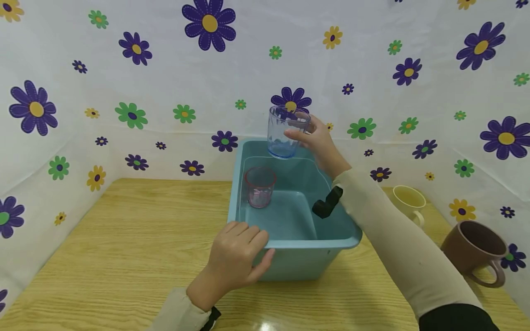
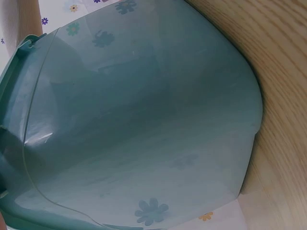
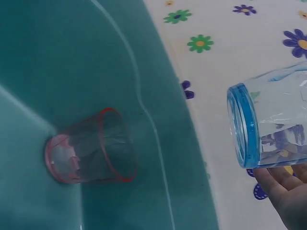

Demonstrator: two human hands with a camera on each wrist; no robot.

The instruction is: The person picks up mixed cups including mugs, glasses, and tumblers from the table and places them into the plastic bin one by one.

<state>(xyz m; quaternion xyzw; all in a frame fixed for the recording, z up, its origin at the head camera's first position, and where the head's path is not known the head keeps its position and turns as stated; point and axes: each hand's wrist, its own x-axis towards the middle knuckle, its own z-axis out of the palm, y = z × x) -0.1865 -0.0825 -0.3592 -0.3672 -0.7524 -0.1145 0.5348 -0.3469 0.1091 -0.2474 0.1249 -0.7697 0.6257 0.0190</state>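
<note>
A teal plastic tub [image 1: 337, 242] stands on the wooden table. Inside it, a pink clear cup [image 1: 260, 187] sits upright near the left wall; the right wrist view shows this pink cup [image 3: 91, 148] too. My right hand [image 1: 313, 139] holds a blue clear cup [image 1: 285, 132] upright in the air above the tub's far end, fingers curled round its rim. That blue cup [image 3: 273, 124] fills the right side of the right wrist view. My left hand [image 1: 240, 257] grips the tub's near-left corner. The left wrist view shows only the tub's outer wall [image 2: 144, 120].
A cream mug [image 1: 410, 203] and a brown mug [image 1: 476, 250] lie on the table to the right of the tub. Flowered sheets close in the back and both sides. Bare wooden tabletop [image 1: 124, 239] stretches left of the tub.
</note>
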